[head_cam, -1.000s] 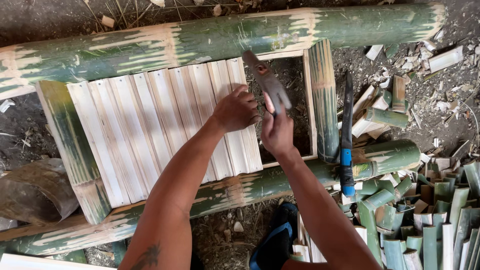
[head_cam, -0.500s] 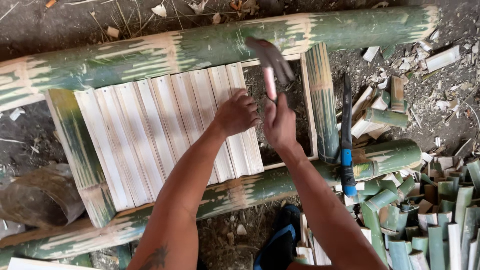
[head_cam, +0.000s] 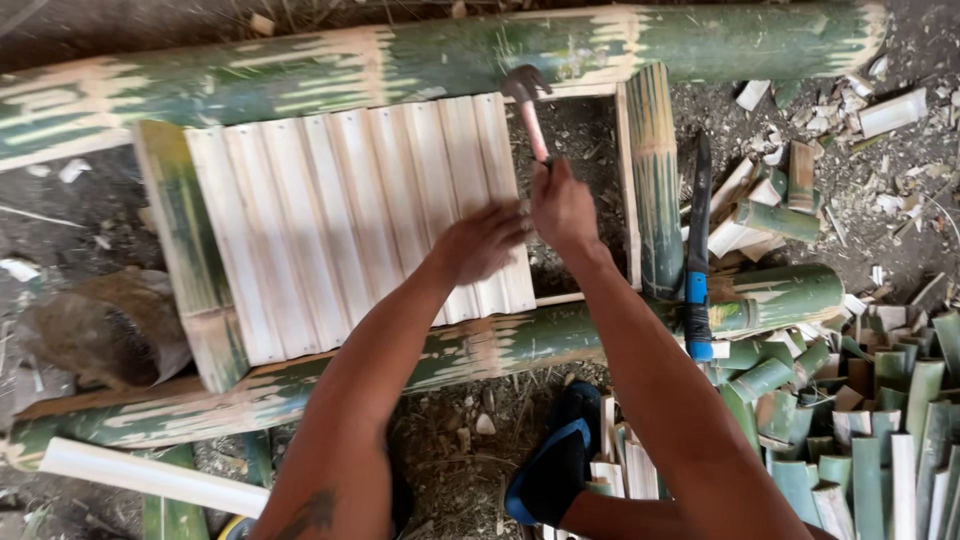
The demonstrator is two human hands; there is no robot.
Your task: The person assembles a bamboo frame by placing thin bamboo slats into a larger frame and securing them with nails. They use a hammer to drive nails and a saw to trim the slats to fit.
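My right hand [head_cam: 563, 207] grips the handle of a hammer [head_cam: 528, 105], whose dark head is over the far end of the rightmost slat. My left hand [head_cam: 482, 243] rests with fingers spread on the pale bamboo slats [head_cam: 340, 220]. The slats lie side by side inside a frame of green bamboo poles: a long far pole [head_cam: 400, 65], a near pole [head_cam: 470, 350], a short left post [head_cam: 185, 250] and a right post [head_cam: 655, 180]. A gap of bare ground [head_cam: 575, 150] remains between the slats and the right post.
A long knife with a blue handle [head_cam: 696, 260] lies beside the right post. Cut green bamboo pieces [head_cam: 870, 420] are piled at the right. A foot in a blue sandal [head_cam: 555, 465] sits near the bottom. A brown sack [head_cam: 95, 330] lies left.
The hammer has swung from tilted right to upright over the far end of the slats. Both hands shifted slightly nearer and the view moved a little.
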